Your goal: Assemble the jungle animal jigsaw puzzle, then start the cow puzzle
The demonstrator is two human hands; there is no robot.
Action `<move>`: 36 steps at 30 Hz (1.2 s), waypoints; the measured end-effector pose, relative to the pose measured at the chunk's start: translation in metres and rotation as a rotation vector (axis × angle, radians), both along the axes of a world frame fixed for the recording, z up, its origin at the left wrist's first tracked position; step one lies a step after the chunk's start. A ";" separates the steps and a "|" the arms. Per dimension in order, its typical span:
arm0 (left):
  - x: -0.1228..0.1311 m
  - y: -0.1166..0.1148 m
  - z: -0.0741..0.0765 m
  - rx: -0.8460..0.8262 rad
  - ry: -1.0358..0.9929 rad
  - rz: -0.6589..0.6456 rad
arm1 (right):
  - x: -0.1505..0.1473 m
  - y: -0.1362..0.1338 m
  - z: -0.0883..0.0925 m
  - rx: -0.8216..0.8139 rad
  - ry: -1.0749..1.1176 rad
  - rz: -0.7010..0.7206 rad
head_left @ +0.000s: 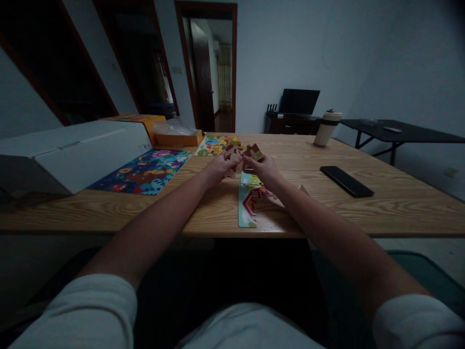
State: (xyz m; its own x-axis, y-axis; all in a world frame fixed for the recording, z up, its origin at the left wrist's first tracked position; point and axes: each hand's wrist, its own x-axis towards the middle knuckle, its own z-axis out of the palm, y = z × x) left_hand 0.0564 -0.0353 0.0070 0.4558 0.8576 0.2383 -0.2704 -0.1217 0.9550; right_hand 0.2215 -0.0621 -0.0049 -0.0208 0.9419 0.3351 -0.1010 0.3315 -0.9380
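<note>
Both my hands meet above the wooden table, over a partly joined jigsaw puzzle (247, 206) with a red barn on it. My left hand (222, 168) is closed on puzzle pieces whose edges show between its fingers. Brown and green puzzle pieces (254, 151) stick up from my right hand (267, 169), its thumb pressed against them. The fingertips of the two hands almost touch. How many pieces each holds, I cannot tell. Just behind my left hand lies a yellow picture sheet (214, 144).
To the left lie a blue picture sheet (145, 172), a white box (90, 150) and an orange tray (178, 139) with clear plastic. A black phone (346, 181) and a lidded cup (327, 128) are on the right. The table's front edge (145, 231) runs below my forearms.
</note>
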 end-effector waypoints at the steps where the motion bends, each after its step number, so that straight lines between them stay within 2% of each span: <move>1: -0.001 0.001 -0.001 0.036 -0.003 0.001 | 0.001 -0.001 0.001 -0.008 -0.009 -0.010; 7: -0.004 0.009 -0.001 0.105 -0.003 0.096 | 0.010 -0.002 0.008 0.026 -0.088 -0.150; 11: -0.006 0.009 0.002 0.141 -0.017 0.169 | 0.017 0.002 0.010 0.021 -0.022 -0.197; 16: -0.009 0.007 0.004 0.136 0.011 0.120 | 0.021 0.003 0.010 0.010 0.031 -0.122; 20: -0.007 0.007 0.004 0.131 0.004 0.152 | 0.015 0.002 0.008 -0.075 0.062 -0.078; 23: -0.002 0.005 0.002 0.095 -0.013 0.151 | 0.006 -0.002 0.005 -0.101 0.083 0.010; 26: 0.006 0.000 0.000 0.049 0.002 0.084 | -0.005 -0.009 0.001 -0.077 0.000 0.106; 28: 0.010 -0.003 -0.001 0.037 0.035 0.088 | -0.010 -0.013 -0.002 -0.082 -0.075 0.147; 32: 0.015 -0.008 0.002 0.037 0.088 0.156 | -0.013 -0.014 -0.007 -0.108 -0.192 0.098; 36: 0.012 -0.009 0.005 0.069 0.073 0.161 | -0.011 -0.014 -0.009 -0.064 -0.299 0.070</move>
State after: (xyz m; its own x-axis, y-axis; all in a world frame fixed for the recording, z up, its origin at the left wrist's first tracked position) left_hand 0.0680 -0.0441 0.0122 0.3318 0.9037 0.2708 -0.1725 -0.2241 0.9592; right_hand 0.2107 -0.0757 -0.0137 -0.1750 0.9536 0.2450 0.1617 0.2733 -0.9482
